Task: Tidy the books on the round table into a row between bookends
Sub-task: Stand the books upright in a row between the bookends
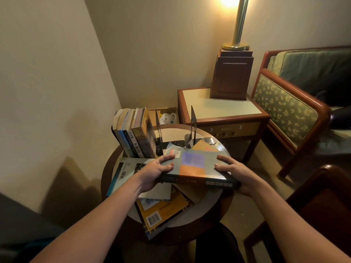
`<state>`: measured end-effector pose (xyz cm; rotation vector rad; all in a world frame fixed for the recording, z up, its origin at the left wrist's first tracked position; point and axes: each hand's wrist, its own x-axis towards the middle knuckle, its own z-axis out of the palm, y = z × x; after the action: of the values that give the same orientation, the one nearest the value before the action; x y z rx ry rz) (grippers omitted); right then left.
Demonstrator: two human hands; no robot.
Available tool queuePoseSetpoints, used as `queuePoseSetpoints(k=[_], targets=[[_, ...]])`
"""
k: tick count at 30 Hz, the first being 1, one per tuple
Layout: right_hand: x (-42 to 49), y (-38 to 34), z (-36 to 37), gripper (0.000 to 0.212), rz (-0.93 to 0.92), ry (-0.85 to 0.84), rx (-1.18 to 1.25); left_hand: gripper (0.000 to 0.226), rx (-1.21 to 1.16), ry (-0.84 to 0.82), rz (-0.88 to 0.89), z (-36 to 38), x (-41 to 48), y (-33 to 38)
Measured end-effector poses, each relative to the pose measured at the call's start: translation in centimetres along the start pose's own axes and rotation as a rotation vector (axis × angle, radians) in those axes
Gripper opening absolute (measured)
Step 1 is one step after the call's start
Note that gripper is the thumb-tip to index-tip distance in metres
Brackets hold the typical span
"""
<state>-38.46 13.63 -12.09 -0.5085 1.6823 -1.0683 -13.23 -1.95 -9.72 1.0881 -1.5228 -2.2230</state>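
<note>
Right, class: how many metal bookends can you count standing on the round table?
2: the left bookend just right of the standing books; the right bookend further right, apart. Another may hide behind the books.

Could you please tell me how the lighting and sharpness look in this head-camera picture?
Head view: the lamp blows out at the top edge, the rest dim and warm; glare glints on the round table's rim; wide-angle distortion bends the walls; the held book's print is blurred.

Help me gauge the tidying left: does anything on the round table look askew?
Yes. The yellow book and pale book lie flat in a crooked, overlapping pile in front of the upright row. The left hand and right hand hold the grey book.
</note>
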Motion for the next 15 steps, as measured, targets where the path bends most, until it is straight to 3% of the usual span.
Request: queuePoseSetpoints(k=[6,12,15], targets=[[-1.8,-3.4,1.9,0.043,-0.231,0.114,0.119,0.043,-0.046,-0.007,0.066,-1.1,-0.8,2.4],[-4.2,-11.6,4.6,0.046,-0.539,0.116,0.272,0.042,-0.174,0.005,0.202,-2.7,-0.2,7.0],[-4.0,-15.2,6.4,0.048,-0.691,0.174,0.2,0.042,-0.011,0.11,0.3,-4.0,0.7,9.7]])
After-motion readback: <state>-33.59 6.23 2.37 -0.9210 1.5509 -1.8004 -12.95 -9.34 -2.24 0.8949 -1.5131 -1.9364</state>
